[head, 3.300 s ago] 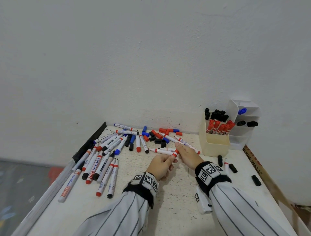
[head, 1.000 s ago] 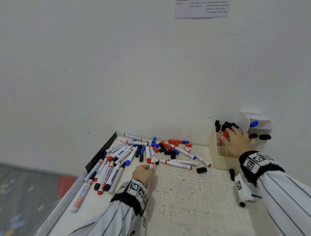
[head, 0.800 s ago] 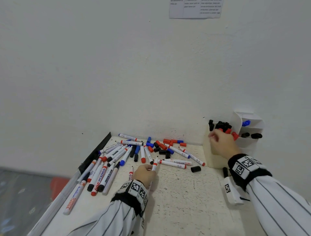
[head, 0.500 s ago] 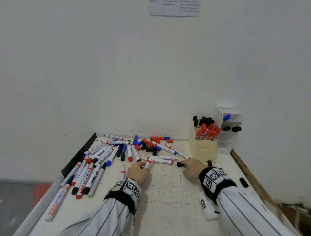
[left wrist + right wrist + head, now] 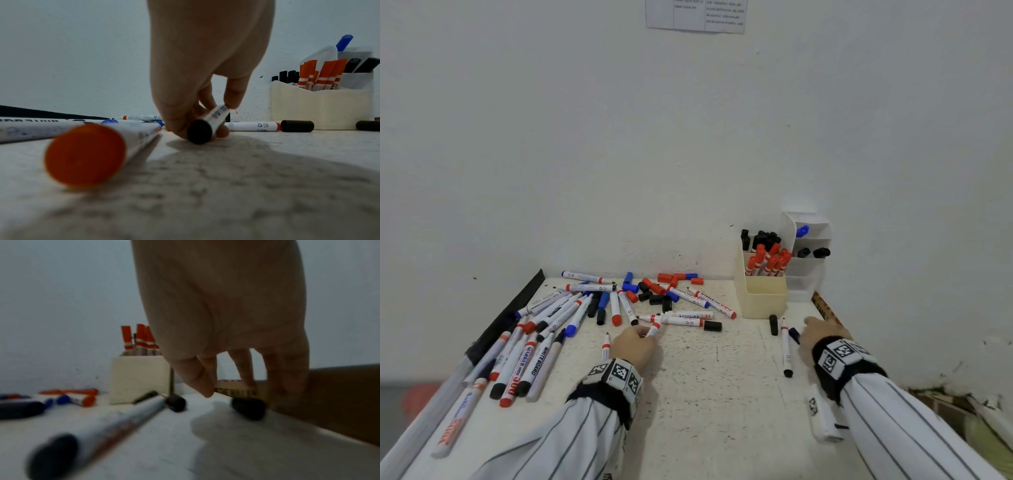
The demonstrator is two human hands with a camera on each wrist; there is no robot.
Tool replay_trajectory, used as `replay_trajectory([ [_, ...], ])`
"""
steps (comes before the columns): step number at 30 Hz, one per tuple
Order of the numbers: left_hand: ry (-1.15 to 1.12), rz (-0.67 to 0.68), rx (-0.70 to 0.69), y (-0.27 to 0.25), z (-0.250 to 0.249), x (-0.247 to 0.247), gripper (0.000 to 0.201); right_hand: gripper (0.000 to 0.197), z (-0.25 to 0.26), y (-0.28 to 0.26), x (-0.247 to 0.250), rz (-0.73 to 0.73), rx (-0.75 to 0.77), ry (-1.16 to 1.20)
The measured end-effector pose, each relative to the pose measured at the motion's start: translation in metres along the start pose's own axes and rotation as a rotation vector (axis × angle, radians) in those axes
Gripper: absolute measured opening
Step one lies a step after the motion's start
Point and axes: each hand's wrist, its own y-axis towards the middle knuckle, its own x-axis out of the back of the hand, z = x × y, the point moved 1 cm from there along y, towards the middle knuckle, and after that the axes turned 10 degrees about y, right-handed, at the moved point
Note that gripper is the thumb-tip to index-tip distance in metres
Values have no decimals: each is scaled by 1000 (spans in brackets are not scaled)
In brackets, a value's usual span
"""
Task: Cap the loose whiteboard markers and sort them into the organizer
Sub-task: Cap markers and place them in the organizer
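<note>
My left hand [image 5: 643, 334] [image 5: 205, 116] rests on the table mid-front and pinches an uncapped white marker [image 5: 654, 329] [image 5: 213, 120] with a red collar and a black butt end. My right hand [image 5: 808, 329] [image 5: 228, 389] hovers at the table's right side with its fingers pointing down over a dark loose cap [image 5: 793, 335] [image 5: 248, 408] and holding nothing. Beside that hand lies another uncapped marker [image 5: 786, 349] [image 5: 115, 423]. The cream organizer [image 5: 762, 301] [image 5: 320, 110] at the back right holds red and black capped markers.
A pile of markers [image 5: 544, 329] covers the left of the table, and loose caps [image 5: 654, 291] lie at the back. Single black caps [image 5: 712, 325] [image 5: 773, 323] lie near the organizer. A white tiered rack [image 5: 810, 246] stands behind it. A brown board [image 5: 825, 308] borders the right edge.
My right hand left the organizer, passed the black cap in the middle and moved to the right side of the table. My left hand has kept pinching its marker.
</note>
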Motion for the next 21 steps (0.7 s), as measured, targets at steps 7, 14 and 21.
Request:
replay_trajectory([
  [7, -29, -42, -44, 2, 1, 0, 36, 30, -34, 14, -17, -23, -42, -76],
  [14, -31, -31, -92, 3, -1, -4, 36, 31, -19, -4, -7, -112, 2, 49],
  [21, -17, 15, -158, -1, -3, -4, 33, 28, 16, -14, 1, -249, 297, 503],
])
